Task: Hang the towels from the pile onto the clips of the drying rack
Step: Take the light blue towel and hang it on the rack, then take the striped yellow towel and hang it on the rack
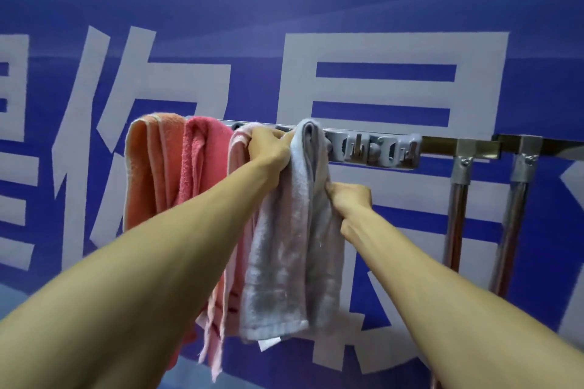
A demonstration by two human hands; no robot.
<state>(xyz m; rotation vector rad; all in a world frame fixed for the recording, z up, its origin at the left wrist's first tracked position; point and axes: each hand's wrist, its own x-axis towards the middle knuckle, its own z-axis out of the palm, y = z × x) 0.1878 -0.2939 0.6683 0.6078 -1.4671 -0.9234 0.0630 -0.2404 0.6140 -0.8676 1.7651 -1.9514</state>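
**Grey towel at the rack, both hands on it**

The left hand (268, 148) clutches the grey towel (294, 246) near its top at the clip rail (373, 148); the right hand (349, 196) pinches its right edge lower down. Orange towel (145, 167), red towel (202, 158) and pale pink towel (237, 161) hang crowded just left. Bare clips remain rightward, before the metal posts (458, 215).

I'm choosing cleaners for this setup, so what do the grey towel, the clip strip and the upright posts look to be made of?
Grey towel: looks like looped cotton terry, matte; the nubby pile and soft folds suggest it.
Clip strip: probably moulded plastic, pale grey with a dull sheen, though painted metal cannot be ruled out.
Upright posts: apparently polished steel or chromed tube, judging by the mirror-like streaks, joined by duller grey metal connectors.
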